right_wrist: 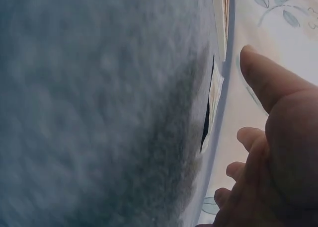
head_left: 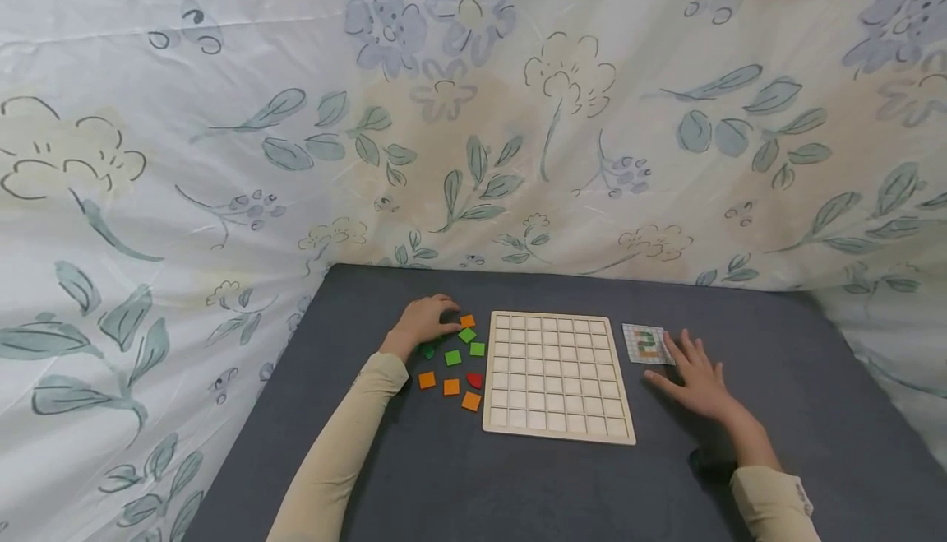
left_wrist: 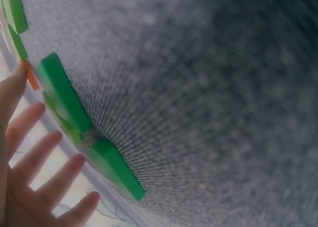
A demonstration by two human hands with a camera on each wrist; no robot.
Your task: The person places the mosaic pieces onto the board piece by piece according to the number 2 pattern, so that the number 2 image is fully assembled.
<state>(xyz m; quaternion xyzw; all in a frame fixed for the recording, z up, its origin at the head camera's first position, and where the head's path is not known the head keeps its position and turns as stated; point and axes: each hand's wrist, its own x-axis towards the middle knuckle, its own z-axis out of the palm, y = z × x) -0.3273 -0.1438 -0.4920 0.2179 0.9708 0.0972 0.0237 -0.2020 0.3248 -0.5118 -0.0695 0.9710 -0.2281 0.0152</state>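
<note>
Loose colored tiles lie left of a pale wooden grid board (head_left: pixel 558 437). Over their far left side, my left hand (head_left: pixel 425 320) reaches with loosely bent, parted fingers. Its thumb comes near an orange tile (head_left: pixel 467 321) and a light green tile (head_left: pixel 467 335); contact cannot be told. Dark green tiles (left_wrist: pixel 64 93) lie close by in the left wrist view. Right of the board is a small printed card (head_left: pixel 644 345) with a colored grid pattern. My right hand (head_left: pixel 699 382) is spread beside it, its fingertips at the card's right edge, holding nothing visible.
Nearer the front of the tile group are orange tiles (head_left: pixel 451 387) and a red piece (head_left: pixel 475 380) with a curved side. A dark cloth (head_left: pixel 592 493) covers the table. Behind it hangs a floral curtain (head_left: pixel 473 155).
</note>
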